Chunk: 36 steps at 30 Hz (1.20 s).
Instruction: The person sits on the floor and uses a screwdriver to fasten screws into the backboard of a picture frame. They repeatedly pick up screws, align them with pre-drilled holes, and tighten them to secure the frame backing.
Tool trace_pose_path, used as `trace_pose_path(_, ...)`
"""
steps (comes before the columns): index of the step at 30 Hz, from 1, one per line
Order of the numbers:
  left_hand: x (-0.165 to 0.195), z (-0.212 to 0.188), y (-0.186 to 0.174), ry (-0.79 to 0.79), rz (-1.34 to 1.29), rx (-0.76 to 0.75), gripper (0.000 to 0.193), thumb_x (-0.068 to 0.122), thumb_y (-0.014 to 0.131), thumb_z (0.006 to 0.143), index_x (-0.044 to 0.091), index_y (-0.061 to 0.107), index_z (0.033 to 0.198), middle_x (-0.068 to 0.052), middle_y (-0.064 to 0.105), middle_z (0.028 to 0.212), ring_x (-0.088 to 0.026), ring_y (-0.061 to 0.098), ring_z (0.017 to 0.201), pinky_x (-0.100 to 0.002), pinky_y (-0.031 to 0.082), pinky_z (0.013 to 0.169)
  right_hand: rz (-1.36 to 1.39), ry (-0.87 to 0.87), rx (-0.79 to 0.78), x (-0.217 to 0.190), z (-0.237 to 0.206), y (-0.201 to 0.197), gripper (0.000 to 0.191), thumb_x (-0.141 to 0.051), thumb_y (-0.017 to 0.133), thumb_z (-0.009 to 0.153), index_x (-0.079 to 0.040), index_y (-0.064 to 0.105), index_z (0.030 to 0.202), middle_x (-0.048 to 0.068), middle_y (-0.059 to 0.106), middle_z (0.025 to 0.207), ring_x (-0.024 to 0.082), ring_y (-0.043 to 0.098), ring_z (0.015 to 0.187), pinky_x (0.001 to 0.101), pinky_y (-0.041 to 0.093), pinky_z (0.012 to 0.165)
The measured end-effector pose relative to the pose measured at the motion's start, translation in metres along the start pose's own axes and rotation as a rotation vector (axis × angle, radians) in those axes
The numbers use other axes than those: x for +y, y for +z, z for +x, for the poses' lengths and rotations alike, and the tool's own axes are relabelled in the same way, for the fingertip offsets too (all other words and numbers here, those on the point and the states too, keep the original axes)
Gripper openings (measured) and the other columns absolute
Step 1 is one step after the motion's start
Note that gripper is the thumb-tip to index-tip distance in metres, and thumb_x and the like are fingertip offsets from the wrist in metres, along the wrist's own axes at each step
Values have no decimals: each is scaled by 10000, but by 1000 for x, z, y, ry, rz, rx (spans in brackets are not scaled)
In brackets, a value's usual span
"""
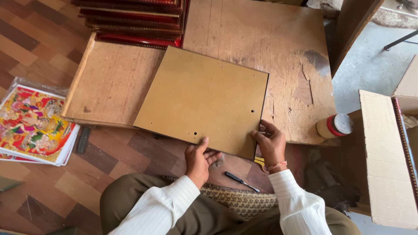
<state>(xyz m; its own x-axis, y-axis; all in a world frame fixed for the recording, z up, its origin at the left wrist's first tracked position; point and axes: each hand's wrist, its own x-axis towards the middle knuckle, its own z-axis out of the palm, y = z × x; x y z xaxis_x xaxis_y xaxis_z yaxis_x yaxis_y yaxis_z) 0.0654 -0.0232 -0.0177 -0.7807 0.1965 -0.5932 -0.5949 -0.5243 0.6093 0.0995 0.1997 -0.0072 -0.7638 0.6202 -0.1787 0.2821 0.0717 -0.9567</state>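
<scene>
Patterned wood flooring (48,43) is spreading out beneath a low, scarred wooden desk (278,52) where a person in a white striped shirt is sitting and working. A tan backing board (202,98), drilled with a few small holes, is lying flat and slightly askew on the desk, its near edge jutting out past the desk's front toward the person's lap. The left hand (198,162) is gripping that near edge, thumb pressing on top and fingers curling underneath, so its grip is closing on the board. The right hand (271,143), a thin band showing at the wrist, is resting at the board's near right corner with fingers bent against the edge; whether that grip is actually pinching the corner cannot be told from here. A black-handled screwdriver (241,180) is lying on the floor just below the hands, near a small metal piece (217,162) and a yellow object (259,162) peeking out beside the right wrist. A stack of red frames (135,21) is sitting at the desk's far edge. Colourful printed pictures (30,126) are piling up on the floor to the left, while a jar with a red band (334,126) is lying near a cardboard box (385,161) on the right.
</scene>
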Motion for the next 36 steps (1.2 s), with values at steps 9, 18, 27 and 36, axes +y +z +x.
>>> trace_pose_path(9,-3,23,7,-101,63,-129,286,189,729,899,-56,669,1032,-160,709,930,-265,750,790,-348,641,681,507,418,9,15,-44,-3,163,-116,693,943,26,646,1009,98,678,801,170,660,628,296,545,568)
trace_pose_path(18,0,22,17,3,102,-97,266,171,754,889,-61,685,999,-135,724,870,-223,743,710,-311,629,602,491,304,7,24,-32,1,126,-81,710,932,3,672,1017,83,696,814,165,669,661,286,543,585)
trace_pose_path(27,3,24,16,-15,172,-94,291,222,761,889,-31,697,1018,-130,728,859,-185,735,702,-294,618,601,548,222,74,42,-62,24,249,-214,667,1029,-11,582,912,108,671,725,194,658,577,335,592,562)
trace_pose_path(36,-2,29,12,-59,126,-118,322,250,771,883,-27,687,1024,-116,727,852,-177,730,701,-291,608,596,-782,-436,-246,78,-89,70,127,-140,718,827,-113,792,927,174,717,853,395,687,745,488,554,679)
